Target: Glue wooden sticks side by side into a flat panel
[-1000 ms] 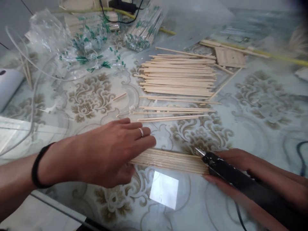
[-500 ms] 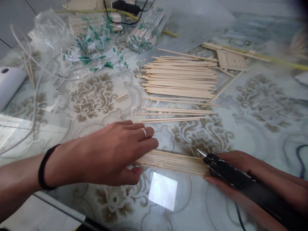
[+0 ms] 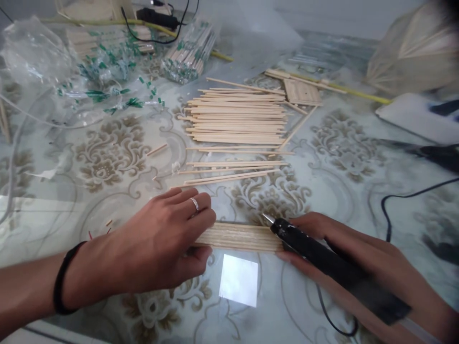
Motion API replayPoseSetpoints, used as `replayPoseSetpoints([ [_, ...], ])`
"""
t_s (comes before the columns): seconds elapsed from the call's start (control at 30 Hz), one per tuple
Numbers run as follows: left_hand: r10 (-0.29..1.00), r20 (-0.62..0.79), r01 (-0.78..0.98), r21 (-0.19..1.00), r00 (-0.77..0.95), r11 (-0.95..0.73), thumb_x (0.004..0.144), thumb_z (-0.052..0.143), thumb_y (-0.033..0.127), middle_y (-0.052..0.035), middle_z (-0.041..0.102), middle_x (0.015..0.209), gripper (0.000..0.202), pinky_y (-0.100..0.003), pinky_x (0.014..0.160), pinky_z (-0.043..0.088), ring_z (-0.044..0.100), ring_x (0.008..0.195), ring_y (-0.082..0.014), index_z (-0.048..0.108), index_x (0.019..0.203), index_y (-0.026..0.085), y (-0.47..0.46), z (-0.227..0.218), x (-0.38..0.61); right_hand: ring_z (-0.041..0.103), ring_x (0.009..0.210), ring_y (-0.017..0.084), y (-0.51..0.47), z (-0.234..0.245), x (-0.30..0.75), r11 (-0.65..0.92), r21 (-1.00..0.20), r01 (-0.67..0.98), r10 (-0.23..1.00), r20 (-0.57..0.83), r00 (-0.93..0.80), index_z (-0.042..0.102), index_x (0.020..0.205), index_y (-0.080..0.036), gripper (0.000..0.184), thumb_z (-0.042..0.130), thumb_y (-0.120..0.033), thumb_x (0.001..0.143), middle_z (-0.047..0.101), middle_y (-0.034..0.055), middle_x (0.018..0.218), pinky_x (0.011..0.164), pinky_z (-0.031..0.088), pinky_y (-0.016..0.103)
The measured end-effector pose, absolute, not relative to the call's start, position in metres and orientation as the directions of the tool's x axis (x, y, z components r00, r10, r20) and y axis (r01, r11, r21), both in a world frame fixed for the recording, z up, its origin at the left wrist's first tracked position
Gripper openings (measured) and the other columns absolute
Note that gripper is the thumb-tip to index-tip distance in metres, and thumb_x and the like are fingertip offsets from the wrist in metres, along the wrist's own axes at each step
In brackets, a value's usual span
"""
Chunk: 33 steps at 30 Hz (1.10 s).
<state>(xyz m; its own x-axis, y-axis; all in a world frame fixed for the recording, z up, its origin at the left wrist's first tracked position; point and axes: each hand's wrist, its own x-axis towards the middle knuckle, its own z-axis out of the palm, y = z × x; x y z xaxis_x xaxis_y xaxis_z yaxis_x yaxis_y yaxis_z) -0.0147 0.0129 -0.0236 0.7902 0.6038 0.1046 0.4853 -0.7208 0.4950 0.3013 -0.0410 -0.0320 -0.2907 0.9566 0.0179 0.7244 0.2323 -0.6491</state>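
A flat strip of wooden sticks (image 3: 240, 236), laid side by side, lies across the space between my hands. My left hand (image 3: 163, 236), with a ring and a black wristband, is closed over the strip's left end, thumb below and fingers above. In my right hand (image 3: 362, 253) is a black hot glue gun (image 3: 333, 267), its metal tip pointing up and left just above the strip's far edge. The fingers of that hand also reach the strip's right end, partly hidden by the gun.
Beyond my hands lies a pile of loose sticks (image 3: 236, 117), with several single ones nearer. Wrapped stick bundles (image 3: 190, 52) and clear plastic (image 3: 36, 48) are at the back left. A small wooden panel (image 3: 303, 91), a black cord (image 3: 385, 210) and a white object (image 3: 412, 114) are to the right.
The view has swung right, so the scene sits further left and more shows at the right. Both hands keep their hold on the strip, and the glue gun stays by its right end.
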Motion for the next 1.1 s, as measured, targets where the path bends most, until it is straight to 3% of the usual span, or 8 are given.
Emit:
replayPoseSetpoints([
  [0.17, 0.622, 0.116, 0.503, 0.484, 0.774, -0.716, 0.096, 0.065, 0.02, -0.0048, 0.065, 0.097, 0.007, -0.039, 0.084, 0.051, 0.061, 0.091, -0.0221, 0.061, 0.09, 0.017, 0.013, -0.026, -0.013, 0.069, 0.067, 0.018, -0.045, -0.031, 0.307, 0.263, -0.661, 0.702, 0.925, -0.034, -0.378, 0.064, 0.111, -0.036, 0.01, 0.067, -0.032, 0.102, 0.072, -0.0033, 0.089, 0.057, 0.053, 0.03],
  [0.3, 0.613, 0.124, 0.495, 0.476, 0.781, -0.727, 0.096, 0.064, 0.02, -0.0049, 0.066, 0.097, 0.008, -0.04, 0.083, 0.05, 0.061, 0.091, -0.0224, 0.061, 0.09, 0.018, 0.013, -0.026, -0.013, 0.066, 0.066, 0.017, -0.047, -0.027, 0.302, 0.213, -0.678, 0.704, 0.935, -0.068, -0.349, 0.063, 0.102, -0.034, 0.005, 0.067, -0.034, 0.102, 0.07, -0.0041, 0.087, 0.059, 0.05, 0.03],
  [0.53, 0.604, 0.113, 0.498, 0.458, 0.789, -0.736, 0.097, 0.063, 0.021, -0.0043, 0.066, 0.098, 0.006, -0.04, 0.084, 0.049, 0.06, 0.092, -0.0225, 0.061, 0.092, 0.019, 0.014, -0.027, -0.016, 0.067, 0.068, 0.018, -0.049, -0.027, 0.295, 0.144, -0.718, 0.681, 0.955, -0.079, -0.286, 0.065, 0.104, -0.035, 0.005, 0.068, -0.038, 0.102, 0.072, -0.0048, 0.09, 0.061, 0.05, 0.031],
  [1.1, 0.592, 0.111, 0.49, 0.451, 0.798, -0.746, 0.098, 0.064, 0.024, -0.0041, 0.066, 0.101, 0.007, -0.042, 0.084, 0.046, 0.061, 0.093, -0.0233, 0.064, 0.094, 0.018, 0.016, -0.026, -0.016, 0.062, 0.062, 0.019, -0.045, -0.024, 0.296, 0.199, -0.687, 0.699, 0.948, -0.045, -0.314, 0.063, 0.096, -0.032, 0.011, 0.07, -0.039, 0.1, 0.067, -0.0032, 0.08, 0.055, 0.05, 0.028],
])
